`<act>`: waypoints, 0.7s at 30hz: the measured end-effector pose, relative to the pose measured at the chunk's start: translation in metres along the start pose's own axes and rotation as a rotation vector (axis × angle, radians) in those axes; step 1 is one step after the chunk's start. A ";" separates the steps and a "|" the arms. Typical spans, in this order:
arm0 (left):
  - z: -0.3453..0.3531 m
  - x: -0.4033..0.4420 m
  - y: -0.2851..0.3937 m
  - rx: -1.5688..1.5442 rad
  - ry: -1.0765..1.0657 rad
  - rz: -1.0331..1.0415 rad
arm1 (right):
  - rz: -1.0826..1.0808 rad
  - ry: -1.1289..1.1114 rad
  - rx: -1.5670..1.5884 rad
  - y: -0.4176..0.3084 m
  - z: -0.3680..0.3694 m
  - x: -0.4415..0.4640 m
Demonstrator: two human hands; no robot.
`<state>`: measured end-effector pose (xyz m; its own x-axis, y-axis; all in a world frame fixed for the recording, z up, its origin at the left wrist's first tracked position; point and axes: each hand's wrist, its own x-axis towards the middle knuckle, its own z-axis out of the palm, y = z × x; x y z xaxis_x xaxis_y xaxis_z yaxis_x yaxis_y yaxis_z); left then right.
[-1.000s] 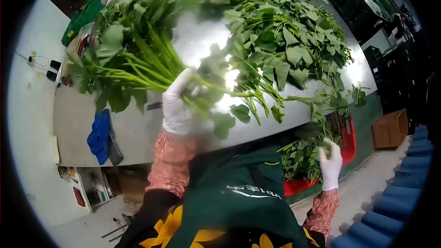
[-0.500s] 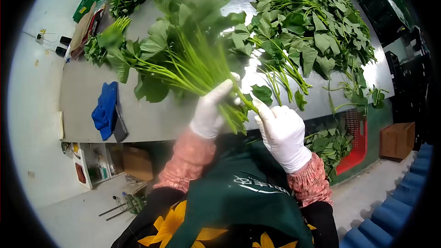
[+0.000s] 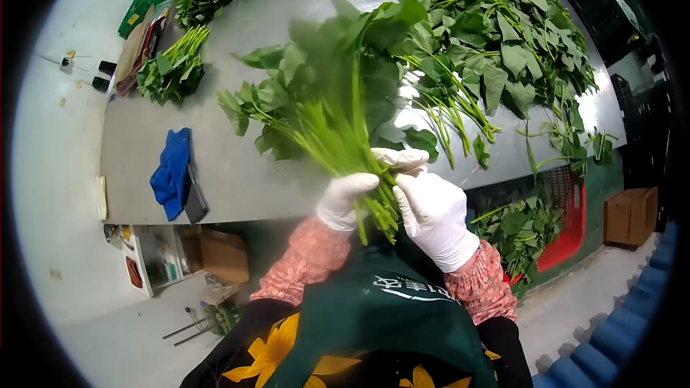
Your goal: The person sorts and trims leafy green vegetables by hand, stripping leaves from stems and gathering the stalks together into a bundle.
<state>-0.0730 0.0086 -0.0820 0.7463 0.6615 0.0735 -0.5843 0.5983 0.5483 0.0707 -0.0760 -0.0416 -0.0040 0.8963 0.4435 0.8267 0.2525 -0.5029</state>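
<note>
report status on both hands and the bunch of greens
Left hand closed around bunch. Right hand at its stems. Leafy pile close beyond, nothing seen blocking.

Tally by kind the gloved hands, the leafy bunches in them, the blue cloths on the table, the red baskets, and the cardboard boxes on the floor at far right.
Gloved hands: 2 (left hand, right hand)
Held leafy bunch: 1
Blue cloth: 1
Red basket: 1
Cardboard box: 1
Total: 6
</note>
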 end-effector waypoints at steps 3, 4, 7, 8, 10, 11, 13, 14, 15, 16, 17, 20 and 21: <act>0.003 -0.004 -0.004 -0.001 -0.026 0.000 | 0.044 -0.062 0.077 -0.003 -0.006 -0.004; 0.003 -0.002 -0.009 -0.030 -0.092 0.085 | 0.037 -0.052 0.107 -0.002 -0.006 -0.006; 0.020 -0.005 0.007 0.127 0.103 0.010 | 0.022 -0.160 0.100 0.012 -0.015 -0.006; 0.024 -0.007 0.014 0.171 0.158 0.047 | 0.090 -0.102 0.205 0.022 -0.019 -0.006; 0.031 -0.012 0.031 0.264 0.238 0.133 | 0.248 0.032 0.292 0.056 -0.025 -0.005; 0.030 -0.016 0.040 0.347 0.253 0.191 | 0.340 0.107 0.276 0.081 -0.024 -0.006; 0.031 -0.027 0.049 0.351 0.250 0.208 | 0.442 0.249 0.071 0.135 -0.013 0.003; 0.024 -0.027 0.046 0.370 0.253 0.236 | 0.413 0.205 -0.202 0.151 -0.007 0.008; 0.017 -0.028 0.043 0.389 0.256 0.265 | 0.379 0.160 -0.475 0.164 -0.003 0.012; 0.018 -0.027 0.038 0.376 0.277 0.249 | 0.376 0.044 -0.551 0.172 -0.004 0.017; 0.019 -0.025 0.034 0.363 0.295 0.232 | 0.344 0.125 -0.534 0.177 -0.007 0.017; 0.019 -0.029 0.032 0.224 0.291 0.164 | 0.243 0.389 -0.430 0.170 -0.030 0.023; 0.016 -0.029 0.030 0.226 0.366 0.164 | 0.285 0.447 -0.356 0.165 -0.037 0.023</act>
<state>-0.1068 0.0001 -0.0548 0.4639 0.8800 -0.1023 -0.5708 0.3853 0.7251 0.2277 -0.0271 -0.0864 0.4154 0.6522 0.6341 0.8972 -0.1790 -0.4037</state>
